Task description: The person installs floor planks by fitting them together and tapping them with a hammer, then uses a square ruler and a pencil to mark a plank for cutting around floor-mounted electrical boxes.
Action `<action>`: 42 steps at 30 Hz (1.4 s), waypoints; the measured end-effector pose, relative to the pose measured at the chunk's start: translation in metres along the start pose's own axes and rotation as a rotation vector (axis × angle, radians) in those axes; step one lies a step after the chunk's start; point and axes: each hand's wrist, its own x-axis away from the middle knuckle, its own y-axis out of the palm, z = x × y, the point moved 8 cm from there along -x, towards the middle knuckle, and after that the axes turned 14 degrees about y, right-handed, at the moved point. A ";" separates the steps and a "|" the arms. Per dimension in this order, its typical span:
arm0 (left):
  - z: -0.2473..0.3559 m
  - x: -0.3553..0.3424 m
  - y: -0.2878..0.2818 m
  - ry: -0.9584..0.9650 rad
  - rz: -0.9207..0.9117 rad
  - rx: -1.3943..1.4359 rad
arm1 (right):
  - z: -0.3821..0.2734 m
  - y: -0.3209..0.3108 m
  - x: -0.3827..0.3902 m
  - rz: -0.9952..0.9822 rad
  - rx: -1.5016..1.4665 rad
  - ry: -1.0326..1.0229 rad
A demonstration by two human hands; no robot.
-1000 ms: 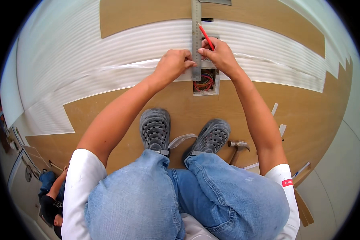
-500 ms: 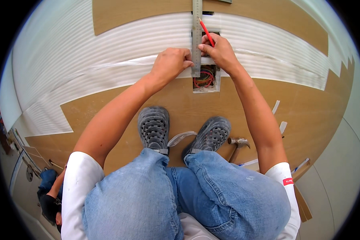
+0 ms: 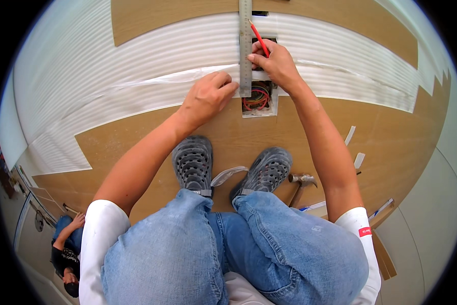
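Observation:
A long metal ruler (image 3: 245,76) lies across the opening in the flooring, its near end over a recessed box with coiled coloured wires (image 3: 261,99). My right hand (image 3: 278,63) is closed around a red pencil (image 3: 259,37), whose tip points away from me beside the ruler. The thumb of that hand touches the ruler's right edge. My left hand (image 3: 208,97) hovers just left of the ruler, fingers loosely bent and a small gap from it; nothing shows in them. A second dark cutout (image 3: 260,13) lies farther off, partly behind the ruler.
Wood-look planks (image 3: 152,162) border ribbed white underlay (image 3: 152,63). Near my grey clogs (image 3: 194,162) lie a hammer (image 3: 302,185), a clear strip (image 3: 228,175) and white offcuts (image 3: 359,160). Another person (image 3: 68,249) is at the lower left.
My left hand has come off the ruler's edge and drawn slightly left and nearer. My right hand still holds the pencil by the ruler. The other person has shifted a little.

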 end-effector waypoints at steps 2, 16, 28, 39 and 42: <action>0.001 0.000 0.000 0.010 0.017 0.011 | 0.000 -0.001 0.001 0.006 -0.001 0.010; 0.003 0.000 0.005 -0.025 -0.005 0.004 | 0.004 0.004 -0.005 0.002 -0.019 -0.013; 0.002 0.004 0.005 -0.032 -0.006 0.000 | 0.003 0.003 -0.004 0.015 0.010 -0.018; 0.001 0.005 0.007 -0.031 -0.007 -0.005 | 0.005 0.002 -0.005 0.008 0.006 -0.009; 0.001 0.005 0.007 -0.027 0.000 -0.006 | 0.005 0.001 -0.004 -0.001 -0.030 -0.003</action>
